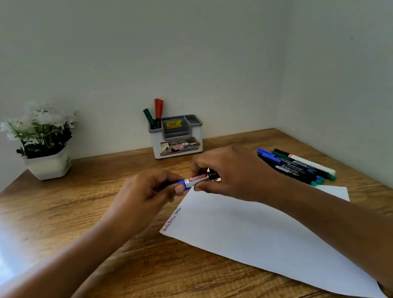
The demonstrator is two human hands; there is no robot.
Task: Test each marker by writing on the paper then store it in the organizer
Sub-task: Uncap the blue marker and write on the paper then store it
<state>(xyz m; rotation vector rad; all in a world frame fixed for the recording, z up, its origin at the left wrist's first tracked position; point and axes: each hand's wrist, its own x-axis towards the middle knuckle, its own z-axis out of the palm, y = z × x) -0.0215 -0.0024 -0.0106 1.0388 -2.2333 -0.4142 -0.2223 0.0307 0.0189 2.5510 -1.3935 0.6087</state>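
A blue marker [196, 179] with a red and white label lies level between both hands, just above the far corner of the white paper [250, 238]. My left hand [146, 195] grips its blue cap end. My right hand [230, 172] pinches its dark barrel end. Three short handwritten words run along the paper's left edge. The white and grey organizer [176, 136] stands at the back by the wall, with a green and a red marker upright in its left compartment. Several loose markers [296, 165] lie in a bunch to the right of my right hand.
A white pot of white flowers [44, 144] stands at the back left of the wooden table [135, 287]. Walls close off the back and the right side. Bright glare covers the table's left edge.
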